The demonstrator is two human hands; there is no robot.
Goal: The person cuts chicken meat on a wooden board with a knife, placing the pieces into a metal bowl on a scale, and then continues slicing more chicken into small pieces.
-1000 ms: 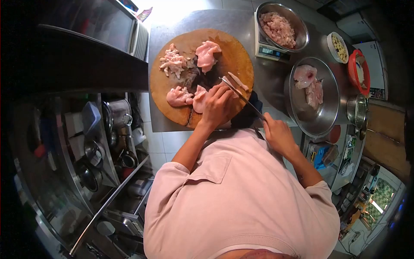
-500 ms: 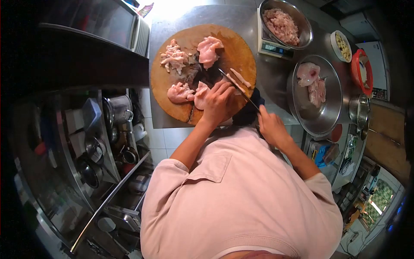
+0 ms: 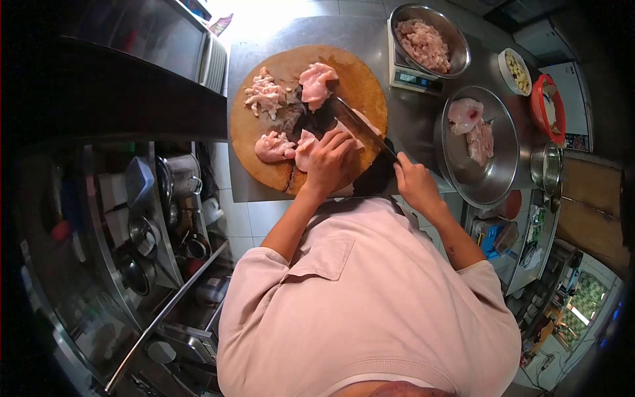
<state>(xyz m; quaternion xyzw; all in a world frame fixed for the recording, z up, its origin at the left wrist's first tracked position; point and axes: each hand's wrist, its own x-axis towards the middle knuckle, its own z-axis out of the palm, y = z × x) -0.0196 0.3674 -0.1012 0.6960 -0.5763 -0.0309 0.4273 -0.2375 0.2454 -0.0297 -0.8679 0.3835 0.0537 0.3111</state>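
Note:
A round wooden cutting board [image 3: 264,165] carries several pieces of raw pale-pink meat. My left hand [image 3: 329,160] lies on a meat piece [image 3: 305,148] near the board's front edge, fingers curled and pressed down. My right hand [image 3: 417,183] is wrapped round the handle of a knife [image 3: 362,127], whose blade slants up and left across the board, close to my left fingertips. Beyond the blade tip lies a larger meat piece [image 3: 317,85]. Small cut strips [image 3: 266,94] sit at the back left, and another piece [image 3: 274,147] is at the front left.
Right of the board, a metal bowl of minced meat [image 3: 423,45] stands on a scale [image 3: 413,79]. A large metal bowl [image 3: 493,175] holds more meat. Farther right are a white bowl [image 3: 514,71] and a red basket [image 3: 548,109]. Shelves with pots [image 3: 177,175] stand left.
The knife blade now shows its broad side and lies over the strips beside my left hand. My right hand has shifted slightly. The whole view has moved a little.

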